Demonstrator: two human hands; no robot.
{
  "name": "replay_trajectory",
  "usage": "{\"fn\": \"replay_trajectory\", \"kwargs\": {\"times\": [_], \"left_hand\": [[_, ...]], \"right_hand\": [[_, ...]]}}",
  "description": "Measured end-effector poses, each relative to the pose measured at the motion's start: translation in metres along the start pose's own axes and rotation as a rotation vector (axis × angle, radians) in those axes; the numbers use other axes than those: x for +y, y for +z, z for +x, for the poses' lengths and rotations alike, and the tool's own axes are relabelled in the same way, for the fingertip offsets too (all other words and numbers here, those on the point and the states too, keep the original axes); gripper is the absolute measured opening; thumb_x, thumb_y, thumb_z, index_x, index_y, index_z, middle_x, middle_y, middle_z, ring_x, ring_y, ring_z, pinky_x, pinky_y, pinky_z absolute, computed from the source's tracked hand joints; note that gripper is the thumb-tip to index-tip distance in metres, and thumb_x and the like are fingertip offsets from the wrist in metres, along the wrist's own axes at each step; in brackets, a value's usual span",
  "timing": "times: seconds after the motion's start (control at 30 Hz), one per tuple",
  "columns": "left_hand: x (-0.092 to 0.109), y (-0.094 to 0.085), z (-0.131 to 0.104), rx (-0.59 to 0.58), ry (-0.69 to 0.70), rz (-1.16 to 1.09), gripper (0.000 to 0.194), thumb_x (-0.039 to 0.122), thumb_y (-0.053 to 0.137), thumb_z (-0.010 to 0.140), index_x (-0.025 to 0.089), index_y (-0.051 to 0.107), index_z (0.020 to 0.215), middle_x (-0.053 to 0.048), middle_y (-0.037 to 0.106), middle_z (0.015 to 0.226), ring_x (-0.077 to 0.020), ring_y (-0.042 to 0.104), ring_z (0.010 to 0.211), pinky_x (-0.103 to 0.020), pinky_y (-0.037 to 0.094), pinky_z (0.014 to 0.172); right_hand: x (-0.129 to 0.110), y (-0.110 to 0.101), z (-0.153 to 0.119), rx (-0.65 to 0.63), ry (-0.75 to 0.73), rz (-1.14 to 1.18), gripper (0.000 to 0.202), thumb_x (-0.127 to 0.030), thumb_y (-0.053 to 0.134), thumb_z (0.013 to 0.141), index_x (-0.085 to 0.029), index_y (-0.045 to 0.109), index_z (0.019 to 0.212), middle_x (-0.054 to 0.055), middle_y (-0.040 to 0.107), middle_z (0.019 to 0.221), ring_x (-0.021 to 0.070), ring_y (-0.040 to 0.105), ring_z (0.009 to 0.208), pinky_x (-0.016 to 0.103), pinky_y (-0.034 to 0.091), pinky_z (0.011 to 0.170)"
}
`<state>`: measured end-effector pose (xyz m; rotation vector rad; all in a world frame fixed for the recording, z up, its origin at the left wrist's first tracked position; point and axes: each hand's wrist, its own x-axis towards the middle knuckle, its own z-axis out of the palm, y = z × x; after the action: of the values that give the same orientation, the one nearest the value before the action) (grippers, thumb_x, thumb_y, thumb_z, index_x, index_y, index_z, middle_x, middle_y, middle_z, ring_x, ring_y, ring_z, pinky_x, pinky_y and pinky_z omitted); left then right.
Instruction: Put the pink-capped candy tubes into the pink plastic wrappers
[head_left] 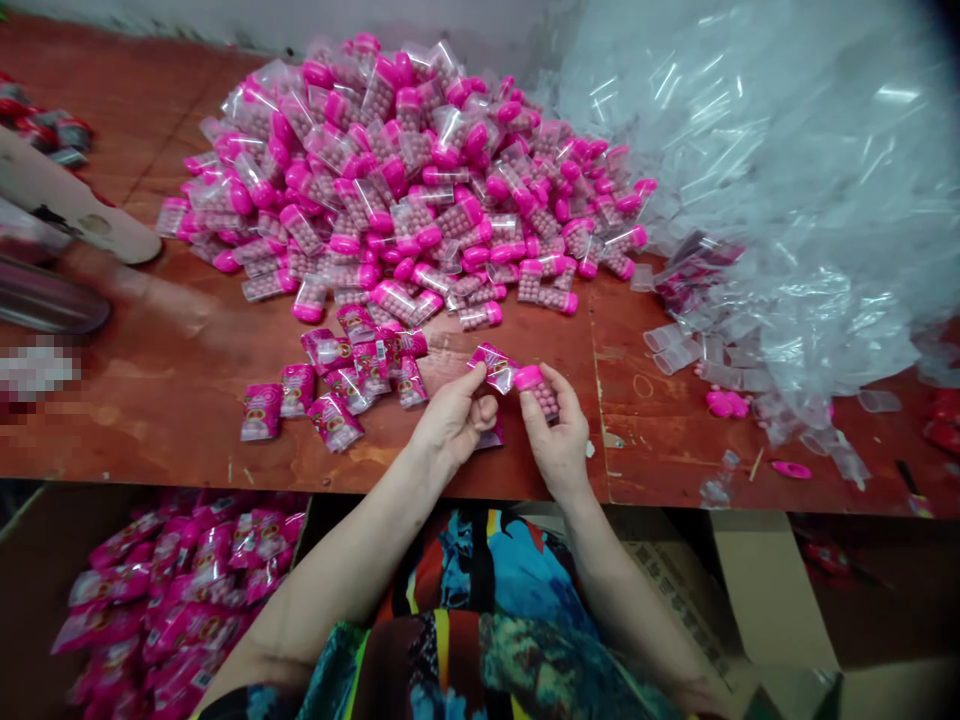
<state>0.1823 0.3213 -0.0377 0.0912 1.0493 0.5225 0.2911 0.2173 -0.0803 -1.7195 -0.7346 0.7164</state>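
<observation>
My left hand (459,412) pinches a pink printed wrapper (493,366) between thumb and fingers, its other fingers curled in. In my right hand (559,435) is a small clear bottle of pink beads (541,396) with a bright pink cap (528,377). The cap end faces the wrapper, close to its right edge; whether they touch I cannot tell. Another pink piece (491,436) lies partly hidden beneath my left hand. To the left of my hands, several pink packets (335,422) lie on the red-brown table (480,476).
A large heap of pink-capped bead bottles (405,190) fills the table's back middle. On the right are clear empty tubes (671,345) and clear plastic sheeting (750,180). Below the front edge, a box holds many pink packets (187,590). A cardboard flap (772,590) stands at lower right.
</observation>
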Motion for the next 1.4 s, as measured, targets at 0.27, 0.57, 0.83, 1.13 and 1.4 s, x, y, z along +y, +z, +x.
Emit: {"fn": "replay_trajectory", "kwargs": {"times": [0.27, 0.57, 0.83, 1.13, 1.4], "left_hand": [[-0.003, 0.005, 0.003, 0.054, 0.053, -0.047, 0.034, 0.02, 0.055, 0.107, 0.016, 0.051, 0.073, 0.006, 0.051, 0.052, -0.0028, 0.036, 0.033, -0.015, 0.019, 0.033], [-0.009, 0.007, 0.001, 0.044, 0.068, -0.038, 0.036, 0.024, 0.058, 0.106, 0.018, 0.059, 0.07, 0.004, 0.052, 0.053, -0.0044, 0.032, 0.036, -0.022, 0.019, 0.036], [-0.011, 0.004, 0.002, 0.061, 0.054, 0.048, 0.039, 0.032, 0.059, 0.106, 0.021, 0.058, 0.069, 0.003, 0.048, 0.047, -0.0069, 0.033, 0.038, -0.024, 0.021, 0.041], [-0.011, 0.008, -0.002, 0.023, 0.038, 0.036, 0.033, 0.027, 0.051, 0.109, 0.017, 0.055, 0.079, 0.004, 0.052, 0.052, -0.0053, 0.034, 0.035, -0.02, 0.021, 0.039], [-0.021, -0.002, 0.001, -0.085, 0.08, 0.193, 0.038, 0.047, 0.07, 0.096, 0.023, 0.062, 0.068, 0.002, 0.049, 0.043, -0.0101, 0.035, 0.039, -0.024, 0.023, 0.042]], "right_hand": [[-0.002, 0.0, -0.006, 0.025, -0.092, -0.173, 0.045, -0.047, 0.068, 0.095, -0.025, 0.068, 0.134, 0.012, 0.074, 0.132, 0.0332, 0.069, 0.121, 0.054, 0.056, 0.107], [-0.002, 0.001, -0.005, 0.07, -0.101, -0.199, 0.046, -0.047, 0.066, 0.097, -0.023, 0.067, 0.135, 0.014, 0.073, 0.133, 0.033, 0.07, 0.12, 0.055, 0.058, 0.104], [0.0, -0.002, -0.007, 0.062, -0.077, -0.196, 0.046, -0.047, 0.068, 0.097, -0.022, 0.067, 0.136, 0.014, 0.074, 0.13, 0.032, 0.072, 0.115, 0.053, 0.059, 0.102], [-0.002, -0.005, -0.004, 0.09, -0.15, -0.237, 0.044, -0.046, 0.067, 0.097, -0.023, 0.068, 0.134, 0.015, 0.075, 0.13, 0.0327, 0.073, 0.116, 0.055, 0.06, 0.102], [-0.003, -0.003, -0.01, 0.021, -0.181, -0.263, 0.044, -0.045, 0.068, 0.096, -0.026, 0.066, 0.135, 0.014, 0.075, 0.129, 0.0334, 0.074, 0.111, 0.055, 0.062, 0.097]]}}
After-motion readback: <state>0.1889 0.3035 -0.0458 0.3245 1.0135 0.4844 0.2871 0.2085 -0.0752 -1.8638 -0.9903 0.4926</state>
